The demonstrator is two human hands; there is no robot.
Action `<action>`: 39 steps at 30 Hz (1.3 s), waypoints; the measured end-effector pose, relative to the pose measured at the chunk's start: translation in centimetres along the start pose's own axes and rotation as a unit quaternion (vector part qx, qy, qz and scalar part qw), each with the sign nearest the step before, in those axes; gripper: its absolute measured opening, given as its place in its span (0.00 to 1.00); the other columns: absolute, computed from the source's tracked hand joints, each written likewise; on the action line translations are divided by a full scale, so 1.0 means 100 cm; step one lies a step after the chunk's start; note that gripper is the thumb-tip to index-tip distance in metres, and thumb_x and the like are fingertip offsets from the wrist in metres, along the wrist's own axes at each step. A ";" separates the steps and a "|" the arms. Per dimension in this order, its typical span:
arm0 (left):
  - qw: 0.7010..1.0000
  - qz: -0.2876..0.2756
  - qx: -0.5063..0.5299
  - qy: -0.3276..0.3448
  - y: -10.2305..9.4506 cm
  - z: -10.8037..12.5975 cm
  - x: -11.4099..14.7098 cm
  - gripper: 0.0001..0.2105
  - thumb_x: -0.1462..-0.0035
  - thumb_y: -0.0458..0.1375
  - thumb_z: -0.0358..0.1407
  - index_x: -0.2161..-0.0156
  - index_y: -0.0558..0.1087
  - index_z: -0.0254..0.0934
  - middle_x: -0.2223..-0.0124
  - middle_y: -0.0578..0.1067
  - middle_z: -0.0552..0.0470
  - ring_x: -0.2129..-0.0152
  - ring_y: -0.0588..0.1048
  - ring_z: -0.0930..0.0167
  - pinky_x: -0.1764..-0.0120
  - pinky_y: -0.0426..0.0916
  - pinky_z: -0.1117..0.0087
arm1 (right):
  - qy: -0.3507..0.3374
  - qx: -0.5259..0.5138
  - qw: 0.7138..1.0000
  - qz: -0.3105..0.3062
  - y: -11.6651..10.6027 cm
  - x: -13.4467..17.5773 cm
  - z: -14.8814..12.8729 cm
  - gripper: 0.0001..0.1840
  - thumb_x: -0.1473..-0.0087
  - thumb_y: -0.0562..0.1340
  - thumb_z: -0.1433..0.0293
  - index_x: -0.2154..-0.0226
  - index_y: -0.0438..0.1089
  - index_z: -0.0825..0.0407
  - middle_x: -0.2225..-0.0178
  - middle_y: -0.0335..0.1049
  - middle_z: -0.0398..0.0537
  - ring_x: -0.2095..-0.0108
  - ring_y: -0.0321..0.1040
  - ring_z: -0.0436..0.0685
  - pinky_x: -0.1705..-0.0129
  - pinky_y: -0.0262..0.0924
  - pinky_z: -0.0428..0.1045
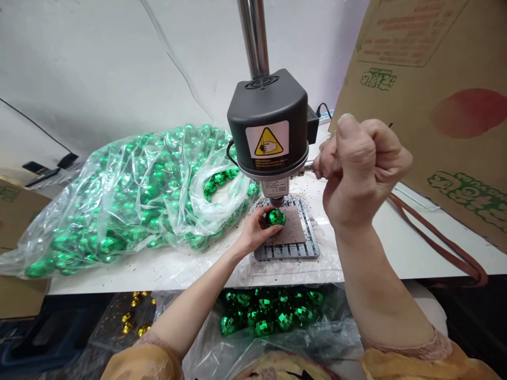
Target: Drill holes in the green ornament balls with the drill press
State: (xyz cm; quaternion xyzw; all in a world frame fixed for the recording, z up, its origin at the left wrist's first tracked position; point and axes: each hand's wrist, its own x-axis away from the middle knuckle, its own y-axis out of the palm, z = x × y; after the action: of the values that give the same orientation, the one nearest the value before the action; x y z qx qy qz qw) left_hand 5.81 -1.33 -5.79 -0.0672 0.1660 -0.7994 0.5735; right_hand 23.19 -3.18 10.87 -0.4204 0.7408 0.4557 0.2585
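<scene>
My left hand (258,230) grips a shiny green faceted ball (276,217) between thumb and fingers, on the base of a small bench drill press (269,121). The chuck (278,201) comes down right at the top of the ball; whether the bit is inside it I cannot tell. My right hand (362,166) is wrapped round the press's metal feed handle (308,167) on the right side of the black head. Under the ball lies a brownish square board (295,227) on the slotted grey base plate (312,248).
A large clear bag of green balls (130,195) lies open on the left of the white table (166,272). More green balls (285,316) sit in plastic below the table edge. A cardboard box (428,105) and a brown strap (439,237) are at right. Dark shavings lie about the base.
</scene>
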 end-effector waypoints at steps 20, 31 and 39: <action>0.995 0.033 -0.041 0.081 0.017 -0.014 0.008 0.27 0.49 0.71 0.41 0.45 0.70 0.40 0.46 0.74 0.43 0.47 0.73 0.58 0.42 0.66 0.53 | -0.066 0.010 0.998 0.003 -0.008 0.018 0.005 0.28 0.42 0.61 0.69 0.84 0.44 0.51 0.86 0.40 0.35 0.85 0.43 0.42 0.82 0.43 0.47; 0.995 0.038 -0.036 0.084 0.019 -0.017 0.008 0.27 0.49 0.71 0.42 0.45 0.70 0.41 0.46 0.73 0.44 0.46 0.72 0.58 0.41 0.65 0.54 | -0.095 0.024 0.995 0.016 -0.016 0.029 0.009 0.27 0.45 0.61 0.74 0.83 0.41 0.52 0.86 0.40 0.36 0.85 0.40 0.42 0.83 0.41 0.45; 0.994 0.038 -0.053 0.091 0.019 -0.014 0.009 0.26 0.48 0.70 0.42 0.46 0.70 0.41 0.47 0.73 0.45 0.48 0.71 0.59 0.42 0.65 0.55 | -0.132 -0.008 0.991 -0.016 -0.021 0.035 0.013 0.25 0.48 0.59 0.78 0.83 0.41 0.53 0.85 0.38 0.35 0.86 0.41 0.42 0.83 0.43 0.46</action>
State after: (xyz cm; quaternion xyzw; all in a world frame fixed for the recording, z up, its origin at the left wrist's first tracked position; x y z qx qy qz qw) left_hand 6.77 -2.45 -7.81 -0.0181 0.2625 -0.7697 0.5817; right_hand 23.16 -3.86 6.64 -0.3705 0.6894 0.5090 0.3583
